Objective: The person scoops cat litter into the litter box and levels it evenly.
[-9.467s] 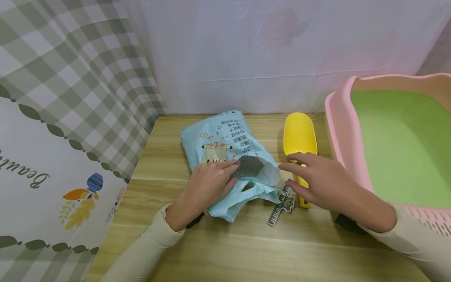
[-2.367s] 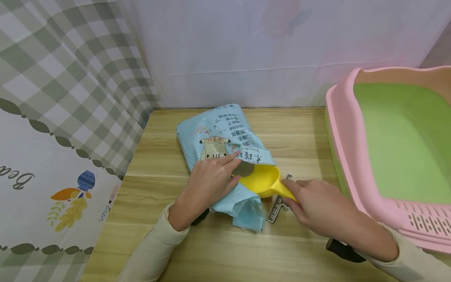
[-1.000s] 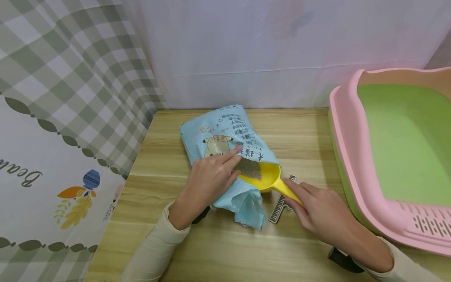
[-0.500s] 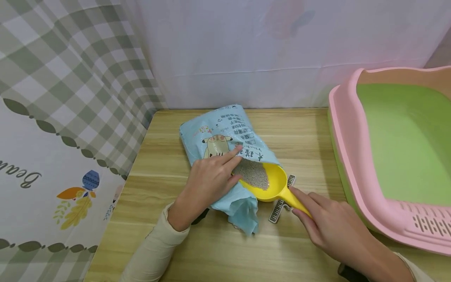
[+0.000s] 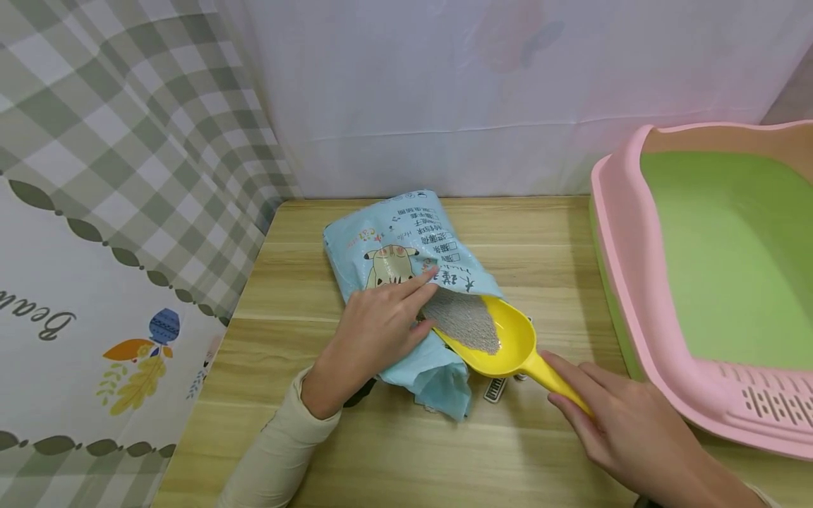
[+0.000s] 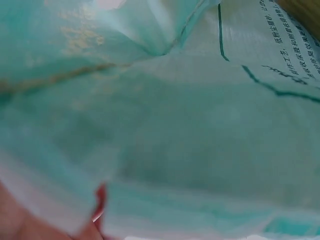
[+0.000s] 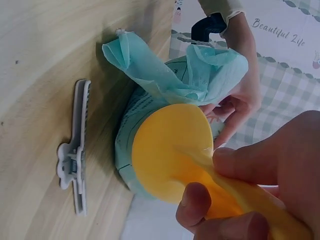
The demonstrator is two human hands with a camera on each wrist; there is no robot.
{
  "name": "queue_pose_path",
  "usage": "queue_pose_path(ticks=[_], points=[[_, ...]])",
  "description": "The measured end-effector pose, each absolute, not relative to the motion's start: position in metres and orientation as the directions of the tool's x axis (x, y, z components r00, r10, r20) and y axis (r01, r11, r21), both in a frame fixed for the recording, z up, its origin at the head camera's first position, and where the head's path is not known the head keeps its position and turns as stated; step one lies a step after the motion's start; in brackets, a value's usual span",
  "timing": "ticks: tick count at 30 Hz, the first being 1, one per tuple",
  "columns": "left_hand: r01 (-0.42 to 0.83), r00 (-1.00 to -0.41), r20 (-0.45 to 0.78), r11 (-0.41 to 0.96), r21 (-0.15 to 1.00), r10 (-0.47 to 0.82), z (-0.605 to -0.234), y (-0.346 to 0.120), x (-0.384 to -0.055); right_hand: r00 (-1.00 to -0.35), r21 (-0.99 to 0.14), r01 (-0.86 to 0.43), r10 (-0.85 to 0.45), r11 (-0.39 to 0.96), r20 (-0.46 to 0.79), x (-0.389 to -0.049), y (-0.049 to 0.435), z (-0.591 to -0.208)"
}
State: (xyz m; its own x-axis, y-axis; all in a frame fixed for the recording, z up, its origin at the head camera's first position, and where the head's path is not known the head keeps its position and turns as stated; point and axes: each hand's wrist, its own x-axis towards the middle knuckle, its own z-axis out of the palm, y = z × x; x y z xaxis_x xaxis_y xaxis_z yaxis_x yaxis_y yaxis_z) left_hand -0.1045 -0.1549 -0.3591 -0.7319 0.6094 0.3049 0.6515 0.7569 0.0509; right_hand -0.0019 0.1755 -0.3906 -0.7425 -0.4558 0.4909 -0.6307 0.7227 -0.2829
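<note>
A pale blue cat litter bag (image 5: 406,222) lies on the wooden table, its mouth facing right. My left hand (image 5: 371,324) grips the bag at its mouth, with the index finger along the top face. My right hand (image 5: 635,416) holds a yellow scoop (image 5: 517,346) by the handle. Grey litter granules (image 5: 466,321) fill the scoop's front part, whose tip remains inside the bag's mouth. From the right wrist view, the underside of the scoop (image 7: 170,150) shows, thumb and fingers around its handle. Mostly blue-green bag plastic (image 6: 165,135) fills the left wrist view.
Under the scoop's rear lies a piano-key patterned clip (image 5: 494,389), seen whole as a clip (image 7: 75,150) in the right wrist view. A pink and green litter box (image 5: 629,240) stands at the right. Checked cloth (image 5: 159,92) hangs at the left.
My right hand first took up the scoop from the table and put it into the bag. Lately it has drawn back toward the lower right, showing more litter. The left hand stays put.
</note>
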Motion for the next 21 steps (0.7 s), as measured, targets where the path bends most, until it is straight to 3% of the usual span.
queue_pose_path(ticks=[21], points=[[0.656,-0.738,0.260,0.752,0.061,0.623,-0.361,-0.154,-0.104,-0.733,-0.337,-0.651,-0.448,0.680,0.512,0.008,0.194,-0.397]])
